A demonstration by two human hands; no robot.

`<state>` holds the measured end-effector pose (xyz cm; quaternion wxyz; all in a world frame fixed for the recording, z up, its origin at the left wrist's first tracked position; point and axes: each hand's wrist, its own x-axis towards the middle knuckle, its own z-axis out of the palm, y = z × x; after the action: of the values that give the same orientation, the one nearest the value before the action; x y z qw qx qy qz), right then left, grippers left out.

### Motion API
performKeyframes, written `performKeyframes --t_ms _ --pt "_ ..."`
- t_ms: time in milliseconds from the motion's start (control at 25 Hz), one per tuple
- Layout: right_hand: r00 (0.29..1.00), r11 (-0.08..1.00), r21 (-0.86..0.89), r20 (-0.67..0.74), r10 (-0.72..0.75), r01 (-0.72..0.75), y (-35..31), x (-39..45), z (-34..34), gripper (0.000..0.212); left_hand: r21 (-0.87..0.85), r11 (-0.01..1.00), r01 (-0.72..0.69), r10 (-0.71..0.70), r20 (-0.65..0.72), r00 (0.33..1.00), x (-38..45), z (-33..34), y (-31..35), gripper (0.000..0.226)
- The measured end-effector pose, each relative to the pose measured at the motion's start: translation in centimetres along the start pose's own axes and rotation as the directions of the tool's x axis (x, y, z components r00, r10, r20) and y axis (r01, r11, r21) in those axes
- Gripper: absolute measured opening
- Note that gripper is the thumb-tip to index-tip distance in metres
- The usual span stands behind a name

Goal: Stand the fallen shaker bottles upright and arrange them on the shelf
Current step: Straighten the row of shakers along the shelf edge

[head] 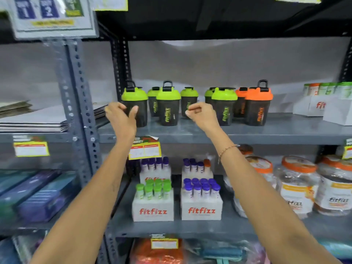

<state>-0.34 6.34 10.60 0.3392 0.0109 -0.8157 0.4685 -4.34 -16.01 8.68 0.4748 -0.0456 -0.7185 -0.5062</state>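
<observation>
- Grey metal shelf: carries eight dark translucent plastic shaker bottles, all standing upright, arranged in a front row and a back row.
- Front row, from the person's left: green-lidded shaker bottle with raised carry loop, second green-lidded shaker bottle with carry loop, third green-lidded shaker bottle, orange-lidded shaker bottle with carry loop.
- Back row: three green-lidded bottles and one orange-lidded bottle, each partly hidden by the front row.
- Left hand: raised in front of the leftmost front bottle, fingers curled, thumb spread; the grip is loose and empty. Contact with the bottle cannot be confirmed.
- Right hand: raised between the second and third front bottles, fingers folded into a narrow pinch, holding nothing. A thin chain bracelet sits on its wrist.
- Lower shelf: two white cardboard "fitfizz" boxes hold small capped tubes; large clear plastic jars with orange lids stand to the right.
</observation>
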Motion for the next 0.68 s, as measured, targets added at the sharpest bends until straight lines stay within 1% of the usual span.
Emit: performKeyframes --t_ms 40,80,120,160,200,240,280,320,360,440,520,680 --pt "0.997 0.998 0.016 0.056 0.056 -0.057 -0.4 0.6 1.5 0.046 0.065 0.998 -0.014 0.009 0.070 0.997 1.1 -0.7 -1.0 0.047" --pt "0.985 0.993 0.018 0.125 0.118 -0.121 -0.8 1.2 2.9 0.065 0.091 0.996 -0.008 -0.008 0.183 0.983 2.4 -1.1 -2.0 0.061" --pt "0.966 0.985 -0.005 0.194 0.173 -0.175 -1.1 1.5 3.8 0.083 0.091 0.995 0.030 -0.059 0.325 0.944 3.5 -0.9 -2.8 0.074" --pt "0.942 0.976 -0.042 0.258 0.215 -0.212 -1.3 1.9 4.6 0.097 0.104 0.991 0.082 -0.122 0.475 0.871 4.5 -0.8 -3.6 0.084" --pt "0.921 0.968 -0.087 0.300 0.250 -0.235 -1.5 2.1 5.1 0.106 0.140 0.986 0.090 -0.157 0.602 0.783 5.5 -0.5 -4.4 0.086" --pt "0.910 0.962 -0.132 0.315 0.269 -0.239 -1.6 2.3 5.5 0.109 0.206 0.977 0.048 -0.178 0.681 0.710 6.4 -0.2 -5.1 0.081" --pt "0.907 0.958 -0.167 0.317 0.276 -0.233 -1.5 2.5 5.9 0.110 0.272 0.962 -0.009 -0.194 0.708 0.679 6.9 -0.1 -5.6 0.071" --pt "0.907 0.955 -0.197 0.317 0.276 -0.222 -1.5 2.6 6.2 0.110 0.296 0.955 -0.028 -0.200 0.708 0.678 7.2 0.0 -6.0 0.063" --pt "0.906 0.951 -0.207 0.311 0.285 -0.228 -1.4 2.6 6.5 0.107 0.293 0.956 -0.012 -0.210 0.710 0.672 7.6 0.1 -6.6 0.059" --pt "0.911 0.950 -0.200 0.289 0.293 -0.241 -1.1 2.8 7.0 0.097 0.290 0.957 -0.016 -0.205 0.711 0.673 7.7 -0.2 -6.4 0.059" --pt "0.914 0.953 -0.167 0.282 0.291 -0.252 -0.7 3.0 7.2 0.085 0.286 0.958 -0.007 -0.211 0.725 0.655 7.8 -0.3 -6.4 0.059" --pt "0.917 0.961 -0.122 0.291 0.275 -0.249 -0.3 3.4 7.3 0.079 0.323 0.946 0.030 -0.265 0.714 0.649 8.3 -0.1 -6.8 0.067"
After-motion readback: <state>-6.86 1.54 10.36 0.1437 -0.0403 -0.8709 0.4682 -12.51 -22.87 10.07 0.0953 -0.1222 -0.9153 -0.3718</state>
